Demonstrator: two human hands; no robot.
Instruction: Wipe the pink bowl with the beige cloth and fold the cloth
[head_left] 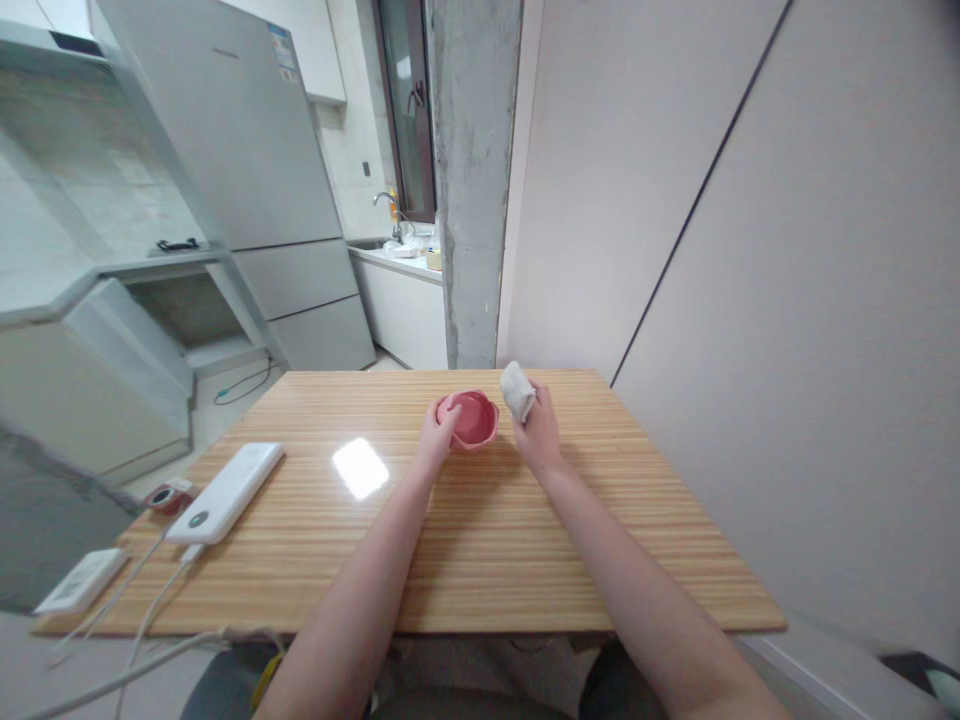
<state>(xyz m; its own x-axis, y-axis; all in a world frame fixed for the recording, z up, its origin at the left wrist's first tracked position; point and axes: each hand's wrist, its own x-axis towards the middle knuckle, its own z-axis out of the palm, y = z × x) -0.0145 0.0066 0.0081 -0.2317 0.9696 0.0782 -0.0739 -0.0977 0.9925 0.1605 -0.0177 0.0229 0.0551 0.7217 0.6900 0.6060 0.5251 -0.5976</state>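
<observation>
A small pink bowl with a wavy rim (475, 420) is tilted so that its inside shows, near the far side of the wooden table (600, 540). My left hand (439, 435) grips its left edge, the thumb over the rim and the other fingers hidden behind. Just right of the bowl and apart from it, my right hand (538, 425) holds a folded light grey cloth (517, 391). The fingers are closed round the cloth's lower part, and its top sticks up to the left.
On the table's left side lie a white power bank (229, 490) with cables, a white power strip (84, 580) and a red tape roll (169, 498). A pale wall (720, 330) runs along the right. Beyond stand a fridge (247, 130) and a sink counter (405, 300).
</observation>
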